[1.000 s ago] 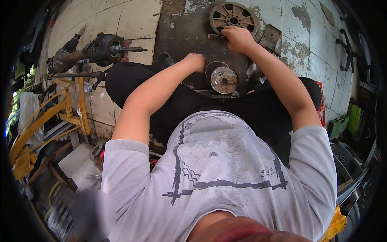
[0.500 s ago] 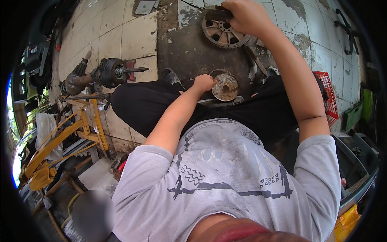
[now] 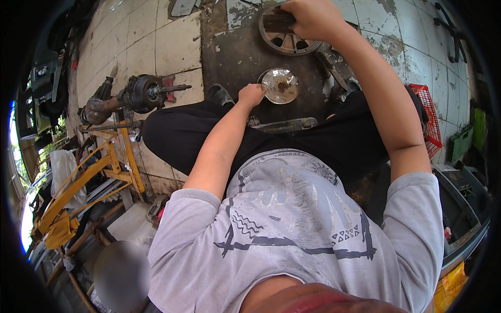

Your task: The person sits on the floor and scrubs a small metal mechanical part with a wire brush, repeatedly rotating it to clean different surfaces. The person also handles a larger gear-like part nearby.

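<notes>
My left hand (image 3: 252, 95) is closed on the rim of a round, shallow metal bowl (image 3: 267, 97). The bowl holds shiny, brownish liquid and stands between my knees. Farther off, my right hand (image 3: 314, 18) grips a dark, flat, wide thing that looks like a brush (image 3: 278, 22); its handle is hidden in the fingers. That dark piece lies over the upper part of a toothed metal flywheel (image 3: 293, 46) on the stained floor. Hand and brush hide much of the flywheel's far side.
A greasy axle-like assembly (image 3: 140, 94) stands at the left by a yellow metal frame (image 3: 122, 156). A hammer-like tool (image 3: 334, 74) lies right of the flywheel. At the right are a red plastic basket (image 3: 429, 117) and a green crate (image 3: 460, 143).
My left hand and the bowl have moved away from my body and slightly left, toward the flywheel. The right hand has shifted slightly left, still holding the dark brush-like thing.
</notes>
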`<state>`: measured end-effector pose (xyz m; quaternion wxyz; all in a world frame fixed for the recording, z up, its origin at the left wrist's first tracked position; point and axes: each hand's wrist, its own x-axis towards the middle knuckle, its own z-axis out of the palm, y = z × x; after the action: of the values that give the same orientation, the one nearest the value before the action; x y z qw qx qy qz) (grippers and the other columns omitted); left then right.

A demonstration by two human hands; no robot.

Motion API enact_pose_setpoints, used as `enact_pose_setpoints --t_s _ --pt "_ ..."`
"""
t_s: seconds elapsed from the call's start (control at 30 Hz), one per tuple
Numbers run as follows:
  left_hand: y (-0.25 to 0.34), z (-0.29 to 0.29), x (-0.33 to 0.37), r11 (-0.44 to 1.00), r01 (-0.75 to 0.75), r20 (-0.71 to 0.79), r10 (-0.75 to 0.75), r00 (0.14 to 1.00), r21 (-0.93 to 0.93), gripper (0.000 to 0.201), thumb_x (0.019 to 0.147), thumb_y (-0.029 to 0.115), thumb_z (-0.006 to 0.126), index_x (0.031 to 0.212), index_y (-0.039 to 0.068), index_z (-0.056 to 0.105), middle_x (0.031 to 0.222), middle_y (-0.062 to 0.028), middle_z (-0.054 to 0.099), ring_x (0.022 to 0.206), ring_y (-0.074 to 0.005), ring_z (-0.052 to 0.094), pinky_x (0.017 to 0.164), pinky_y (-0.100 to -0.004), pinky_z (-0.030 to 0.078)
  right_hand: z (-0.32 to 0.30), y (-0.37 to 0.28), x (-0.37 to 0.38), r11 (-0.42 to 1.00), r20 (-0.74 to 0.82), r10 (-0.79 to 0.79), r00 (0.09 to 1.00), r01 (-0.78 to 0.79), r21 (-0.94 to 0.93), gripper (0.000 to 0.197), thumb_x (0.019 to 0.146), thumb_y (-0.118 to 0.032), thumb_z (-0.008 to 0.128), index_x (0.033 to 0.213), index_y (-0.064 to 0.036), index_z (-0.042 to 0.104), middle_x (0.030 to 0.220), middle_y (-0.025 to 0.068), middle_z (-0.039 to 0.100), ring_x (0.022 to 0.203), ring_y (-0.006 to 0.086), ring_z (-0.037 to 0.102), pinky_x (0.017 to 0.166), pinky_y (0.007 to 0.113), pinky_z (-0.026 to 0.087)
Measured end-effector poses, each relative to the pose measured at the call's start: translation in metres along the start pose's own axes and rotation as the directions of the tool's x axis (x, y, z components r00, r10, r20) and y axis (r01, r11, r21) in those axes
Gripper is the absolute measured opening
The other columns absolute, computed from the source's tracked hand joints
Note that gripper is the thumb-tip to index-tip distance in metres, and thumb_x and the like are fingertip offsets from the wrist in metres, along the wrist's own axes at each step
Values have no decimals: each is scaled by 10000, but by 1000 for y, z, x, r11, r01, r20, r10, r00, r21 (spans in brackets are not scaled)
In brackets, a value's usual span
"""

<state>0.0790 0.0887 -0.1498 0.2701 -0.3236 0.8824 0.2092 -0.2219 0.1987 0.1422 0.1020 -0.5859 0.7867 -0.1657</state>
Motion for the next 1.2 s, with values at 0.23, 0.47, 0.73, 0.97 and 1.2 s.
enact_pose_setpoints --t_s 0.23,0.47,0.73,0.97,1.2 --pt "-5 -1 19 986 83 -82 -96 992 -147 438 1058 466 583 1216 111 784 1211 -179 778 1147 -401 734 966 -538 590 -1 -13 2 1000 58 -1 998 2 -11 266 725 -151 739 980 -129 810 958 157 790 956 386 761 827 510 604" --pt "-36 18 45 972 147 128 -125 984 -181 588 1103 541 469 1306 63 745 1380 -197 714 1290 -402 667 1058 -542 550 22 -16 7 986 -6 -149 989 149 -75 301 745 -109 751 1044 -92 782 1051 138 777 989 382 747 845 503 604" --pt "-3 -53 39 461 367 338 -148 930 -808 812 1111 689 323 1419 12 650 1410 -175 715 1284 -348 682 1154 -546 449 66 -15 -10 966 -15 -257 966 257 -42 311 705 -26 743 1011 -79 758 1067 73 735 1041 354 722 857 480 606" --pt "36 -160 -33 -416 250 235 88 968 -874 711 1105 634 464 1502 53 570 1441 -141 682 1306 -326 661 1132 -526 496 72 -53 -33 873 -24 -483 875 483 58 252 710 -79 763 958 -69 715 1024 64 697 1067 322 699 849 460 591" --pt "2 -161 -45 -416 -32 -31 -9 999 -909 501 977 276 822 1387 35 662 1328 -156 729 1194 -312 718 1032 -496 578 94 -64 -58 744 43 -668 743 666 43 133 804 -153 731 932 -132 701 1001 16 651 1027 230 667 827 392 559"
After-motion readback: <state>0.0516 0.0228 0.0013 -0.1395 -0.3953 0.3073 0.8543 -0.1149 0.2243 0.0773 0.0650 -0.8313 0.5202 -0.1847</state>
